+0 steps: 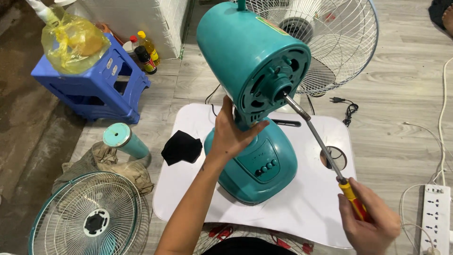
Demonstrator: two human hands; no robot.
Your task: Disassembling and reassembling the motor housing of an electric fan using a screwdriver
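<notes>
A teal fan motor housing (245, 52) stands on its teal base (257, 167) on a white board (302, 208). My left hand (231, 134) grips the neck between housing and base. My right hand (370, 219) holds a screwdriver with a yellow and red handle (354, 198). Its long metal shaft (314, 134) runs up and left, and the tip sits in the round opening at the front of the housing (281, 89).
A white fan grille (337, 35) stands behind the housing. Another grille (89, 217) lies at lower left beside a teal cylinder (123, 139) on a cloth. A black cloth (181, 147) lies on the board. Blue stool (89, 82), bottles (145, 52), power strip (435, 215).
</notes>
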